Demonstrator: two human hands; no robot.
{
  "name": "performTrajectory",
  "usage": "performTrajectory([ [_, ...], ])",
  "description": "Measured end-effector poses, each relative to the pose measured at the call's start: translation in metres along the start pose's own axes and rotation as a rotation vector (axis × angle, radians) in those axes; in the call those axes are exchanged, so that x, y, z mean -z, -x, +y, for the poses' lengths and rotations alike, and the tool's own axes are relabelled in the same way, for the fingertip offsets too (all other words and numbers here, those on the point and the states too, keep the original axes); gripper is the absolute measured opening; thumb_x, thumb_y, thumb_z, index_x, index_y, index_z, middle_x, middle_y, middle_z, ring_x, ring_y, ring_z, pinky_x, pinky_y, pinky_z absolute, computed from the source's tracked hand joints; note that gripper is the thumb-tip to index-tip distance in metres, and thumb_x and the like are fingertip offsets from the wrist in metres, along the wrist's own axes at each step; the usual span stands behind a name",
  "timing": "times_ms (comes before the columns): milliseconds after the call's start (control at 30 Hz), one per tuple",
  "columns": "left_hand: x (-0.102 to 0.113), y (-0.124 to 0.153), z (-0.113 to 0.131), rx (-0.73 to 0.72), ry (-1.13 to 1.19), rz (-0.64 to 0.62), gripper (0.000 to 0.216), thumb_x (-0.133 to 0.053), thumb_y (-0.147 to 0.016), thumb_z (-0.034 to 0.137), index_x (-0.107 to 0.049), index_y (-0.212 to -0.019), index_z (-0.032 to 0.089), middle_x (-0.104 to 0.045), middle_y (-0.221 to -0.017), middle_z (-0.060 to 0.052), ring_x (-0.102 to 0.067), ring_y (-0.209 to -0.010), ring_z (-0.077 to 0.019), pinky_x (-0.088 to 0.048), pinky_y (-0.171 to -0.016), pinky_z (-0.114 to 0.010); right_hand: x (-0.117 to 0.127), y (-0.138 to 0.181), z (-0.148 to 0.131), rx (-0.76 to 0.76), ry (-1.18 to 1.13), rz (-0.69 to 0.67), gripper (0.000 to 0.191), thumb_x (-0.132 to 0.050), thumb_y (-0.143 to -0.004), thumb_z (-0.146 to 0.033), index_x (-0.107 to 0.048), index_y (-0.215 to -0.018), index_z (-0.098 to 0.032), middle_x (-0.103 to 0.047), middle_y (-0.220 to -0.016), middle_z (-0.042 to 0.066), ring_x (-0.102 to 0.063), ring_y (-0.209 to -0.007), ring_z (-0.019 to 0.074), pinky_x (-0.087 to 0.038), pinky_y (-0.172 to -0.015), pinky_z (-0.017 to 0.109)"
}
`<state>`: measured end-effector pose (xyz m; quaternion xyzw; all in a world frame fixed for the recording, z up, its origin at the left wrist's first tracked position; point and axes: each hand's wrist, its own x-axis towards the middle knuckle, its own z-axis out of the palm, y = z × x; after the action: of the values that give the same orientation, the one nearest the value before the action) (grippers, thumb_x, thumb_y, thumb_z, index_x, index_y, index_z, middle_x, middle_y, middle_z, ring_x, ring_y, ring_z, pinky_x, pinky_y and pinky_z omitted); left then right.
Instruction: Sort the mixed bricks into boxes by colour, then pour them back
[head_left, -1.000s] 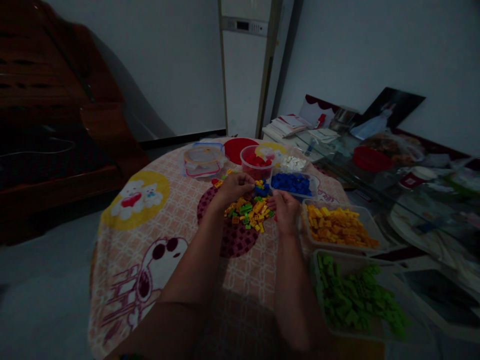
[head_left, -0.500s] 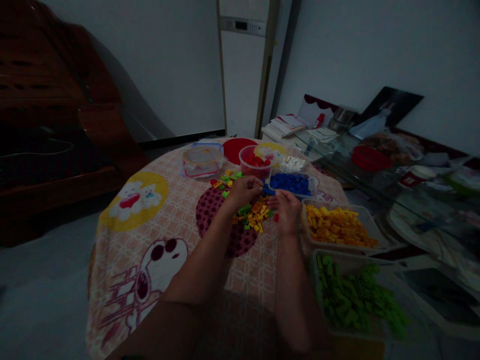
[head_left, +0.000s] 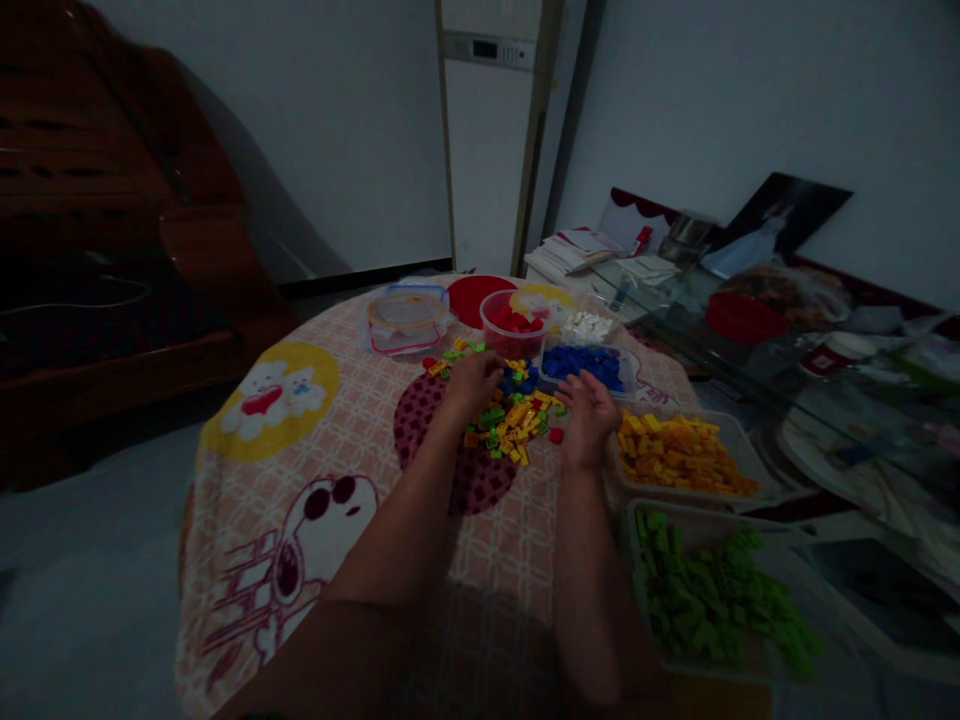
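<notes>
A mixed pile of toy building bricks (head_left: 517,425), mostly yellow with green, blue and red ones, lies on the patterned tablecloth. My left hand (head_left: 474,388) is at the pile's left side, fingers curled inward; whatever they may grip is hidden. To the right, my right hand (head_left: 590,418) is raised at the front edge of the tub of blue bricks (head_left: 581,368). Its fingers are extended and a little apart, with no brick visible in them. A single red brick (head_left: 555,436) lies just left of the right wrist.
Clear tubs hold red bricks (head_left: 517,320), white bricks (head_left: 587,326), yellow bricks (head_left: 682,455) and green bricks (head_left: 712,590). Stacked lidded containers (head_left: 406,320) and a red round lid (head_left: 480,298) stand at the back. A cluttered glass table (head_left: 675,330) adjoins on the right.
My right hand has moved right, away from the pile towards the blue tub, and its fingers have spread. My left hand has shifted slightly left, so more of the pile shows between the hands.
</notes>
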<state>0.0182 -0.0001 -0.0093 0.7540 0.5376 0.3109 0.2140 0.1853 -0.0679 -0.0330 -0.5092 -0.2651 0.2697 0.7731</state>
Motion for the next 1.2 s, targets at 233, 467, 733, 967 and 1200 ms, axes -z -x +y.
performTrajectory([
  [233, -0.021, 0.007, 0.006, -0.008, -0.351, -0.114, 0.034, -0.055, -0.085, 0.018, -0.077, -0.111, 0.021, -0.074, -0.112, -0.012, -0.066, -0.107, -0.0280, -0.051, -0.092, -0.036, 0.001, 0.007, -0.004, -0.059, 0.099, -0.060, 0.027, -0.063, -0.077, -0.039, -0.069, -0.090, -0.016, -0.065, -0.059, -0.003, -0.057, -0.046, 0.0108, -0.045, -0.045, 0.020],
  [467, -0.020, 0.008, 0.005, 0.027, -0.446, -0.147, 0.044, -0.055, -0.075, 0.009, -0.078, -0.111, 0.022, -0.074, -0.109, -0.014, -0.067, -0.106, -0.0302, -0.053, -0.085, -0.036, 0.001, 0.006, -0.002, -0.111, 0.121, -0.075, 0.026, -0.063, -0.075, -0.038, -0.069, -0.089, -0.016, -0.064, -0.057, -0.004, -0.056, -0.043, 0.0101, -0.043, -0.041, 0.019],
  [733, -0.014, 0.003, 0.002, 0.046, -0.152, -0.085, 0.031, -0.061, -0.076, 0.017, -0.079, -0.101, 0.022, -0.077, -0.103, -0.008, -0.069, -0.098, -0.0258, -0.053, -0.089, -0.035, 0.001, 0.006, 0.001, -0.113, 0.156, -0.106, 0.028, -0.065, -0.076, -0.043, -0.069, -0.087, -0.017, -0.064, -0.056, -0.004, -0.056, -0.043, 0.0109, -0.042, -0.041, 0.020],
  [967, -0.018, 0.000, 0.010, 0.036, 0.578, -0.131, 0.034, -0.071, -0.072, 0.030, -0.073, -0.102, 0.012, -0.075, -0.082, -0.004, -0.067, -0.068, -0.0156, -0.052, -0.067, -0.027, -0.001, 0.008, -0.002, -0.119, 0.160, -0.257, 0.026, -0.066, -0.073, -0.038, -0.072, -0.088, -0.018, -0.064, -0.056, -0.004, -0.055, -0.044, 0.0118, -0.044, -0.043, 0.022],
  [1200, -0.015, 0.004, 0.012, 0.067, 0.720, -0.248, 0.053, -0.077, -0.069, 0.038, -0.068, -0.114, 0.011, -0.067, -0.063, 0.001, -0.061, -0.055, -0.0131, -0.048, -0.057, -0.024, -0.006, 0.011, 0.001, -0.140, 0.154, -0.436, 0.033, -0.067, -0.073, -0.036, -0.074, -0.101, -0.019, -0.065, -0.055, -0.005, -0.055, -0.042, 0.0124, -0.043, -0.040, 0.022],
])
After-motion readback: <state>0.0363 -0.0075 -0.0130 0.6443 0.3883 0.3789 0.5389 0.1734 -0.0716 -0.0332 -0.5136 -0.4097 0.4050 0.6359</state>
